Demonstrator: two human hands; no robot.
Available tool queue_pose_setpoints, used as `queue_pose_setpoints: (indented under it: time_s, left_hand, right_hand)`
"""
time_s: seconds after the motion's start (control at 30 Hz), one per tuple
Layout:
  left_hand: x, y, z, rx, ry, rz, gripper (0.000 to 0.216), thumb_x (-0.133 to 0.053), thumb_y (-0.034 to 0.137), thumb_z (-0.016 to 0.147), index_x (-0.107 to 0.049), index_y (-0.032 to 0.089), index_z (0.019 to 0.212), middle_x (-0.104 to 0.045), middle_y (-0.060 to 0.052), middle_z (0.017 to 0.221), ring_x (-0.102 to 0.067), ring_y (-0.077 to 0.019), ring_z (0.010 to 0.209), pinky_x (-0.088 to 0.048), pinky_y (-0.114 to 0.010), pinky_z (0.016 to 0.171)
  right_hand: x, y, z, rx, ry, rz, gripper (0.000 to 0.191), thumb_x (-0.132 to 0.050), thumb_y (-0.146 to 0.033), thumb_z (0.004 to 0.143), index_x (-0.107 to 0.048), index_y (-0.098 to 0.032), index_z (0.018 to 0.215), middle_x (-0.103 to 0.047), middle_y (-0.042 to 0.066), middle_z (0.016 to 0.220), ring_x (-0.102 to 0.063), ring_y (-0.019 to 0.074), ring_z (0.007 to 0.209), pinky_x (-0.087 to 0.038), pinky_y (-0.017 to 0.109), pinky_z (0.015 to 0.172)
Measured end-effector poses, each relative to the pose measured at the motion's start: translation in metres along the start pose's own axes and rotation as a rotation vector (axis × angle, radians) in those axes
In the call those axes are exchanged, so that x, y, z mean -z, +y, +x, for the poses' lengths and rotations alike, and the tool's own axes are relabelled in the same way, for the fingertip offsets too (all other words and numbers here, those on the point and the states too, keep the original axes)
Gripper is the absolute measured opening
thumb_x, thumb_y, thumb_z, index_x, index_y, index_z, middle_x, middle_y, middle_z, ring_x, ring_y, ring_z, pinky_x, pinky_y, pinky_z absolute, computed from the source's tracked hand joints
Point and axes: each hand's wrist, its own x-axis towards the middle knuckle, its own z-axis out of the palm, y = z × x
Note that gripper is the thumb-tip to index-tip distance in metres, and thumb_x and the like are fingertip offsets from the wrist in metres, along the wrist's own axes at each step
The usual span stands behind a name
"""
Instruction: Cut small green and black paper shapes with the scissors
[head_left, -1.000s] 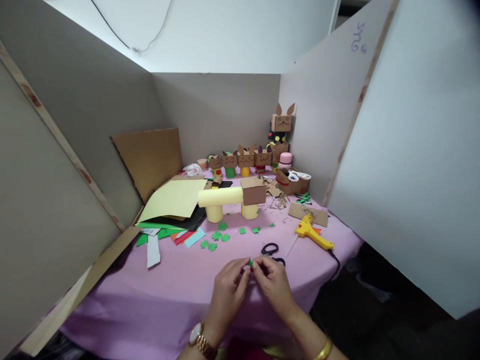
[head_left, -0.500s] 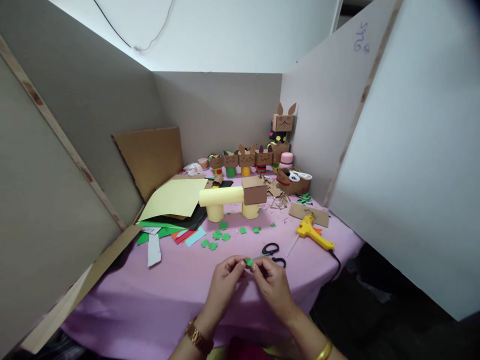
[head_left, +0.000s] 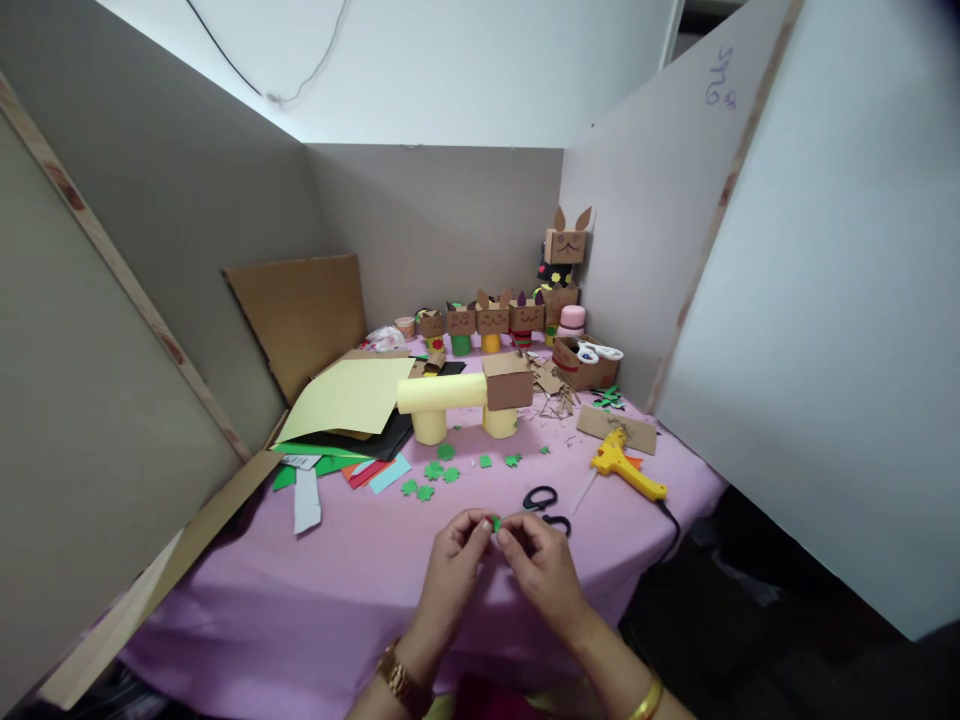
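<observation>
Between my fingertips, near the table's front, is a small green paper piece [head_left: 496,524]; the fingers cover most of it. My left hand [head_left: 459,560] pinches it from one side and my right hand [head_left: 541,562] from the other, both closed. Just beyond the right hand lie scissors with black handles [head_left: 541,498], their blades mostly hidden. Several green paper flower shapes [head_left: 434,470] are scattered on the pink cloth. Behind them stands a form of pale yellow paper tubes [head_left: 442,392] with a brown cardboard box [head_left: 508,382] at its right end.
A yellow glue gun [head_left: 626,468] lies at the right beside a cardboard strip [head_left: 616,428]. Coloured paper sheets [head_left: 349,395] are stacked at the left. Cardboard animal figures [head_left: 493,320] line the back. White scissors [head_left: 598,351] rest on a small box [head_left: 583,372]. Panels enclose the table.
The green piece shows less between the fingers, and the fingertips have drawn slightly closer together. Everything else on the table stays as it was.
</observation>
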Motion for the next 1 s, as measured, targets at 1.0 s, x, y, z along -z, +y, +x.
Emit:
queue_pose_setpoints:
  time_s: [1.0]
  left_hand:
    - [-0.007, -0.003, 0.001, 0.106, -0.003, -0.098, 0.029, -0.068, 0.042, 0.068, -0.057, 0.015, 0.073, -0.049, 0.006, 0.053, -0.041, -0.0071, 0.045, -0.032, -0.019, 0.046]
  right_hand:
    - [-0.005, 0.002, -0.007, 0.134, 0.005, -0.223, 0.019, -0.041, -0.014, 0.089, -0.059, -0.019, 0.082, -0.061, 0.006, 0.074, -0.056, 0.0191, 0.07, -0.041, 0.029, 0.064]
